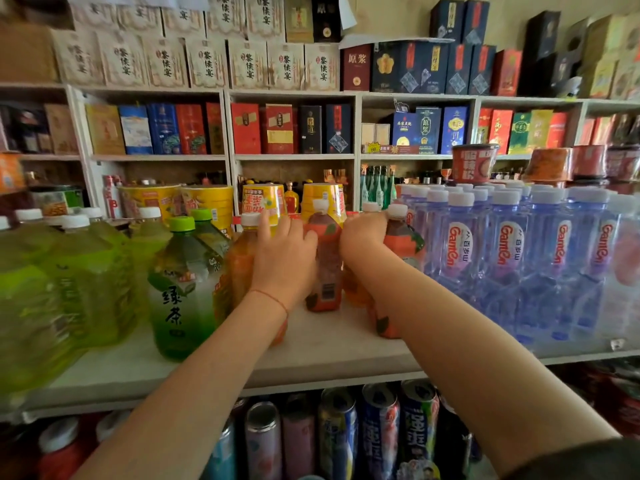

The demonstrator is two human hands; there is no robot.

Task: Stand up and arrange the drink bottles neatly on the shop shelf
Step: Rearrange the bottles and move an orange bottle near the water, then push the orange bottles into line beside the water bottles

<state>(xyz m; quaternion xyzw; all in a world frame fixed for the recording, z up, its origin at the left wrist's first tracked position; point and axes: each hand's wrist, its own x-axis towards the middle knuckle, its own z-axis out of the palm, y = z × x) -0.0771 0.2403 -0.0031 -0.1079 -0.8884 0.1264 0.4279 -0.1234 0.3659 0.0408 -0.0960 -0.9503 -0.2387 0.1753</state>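
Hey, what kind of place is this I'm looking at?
Most likely a small grocery or liquor shop: shelves packed with boxed liquor, shrink-wrapped water bottles, and a yellow price tag on one shelf edge.

The left hand (282, 258) covers the middle of the orange bottle (242, 258) behind its grip. The right hand (363, 235) hides a bottle's neck; its fingers cannot be seen. Left of both grips, green bottles (45, 289) blur and run off the edge.
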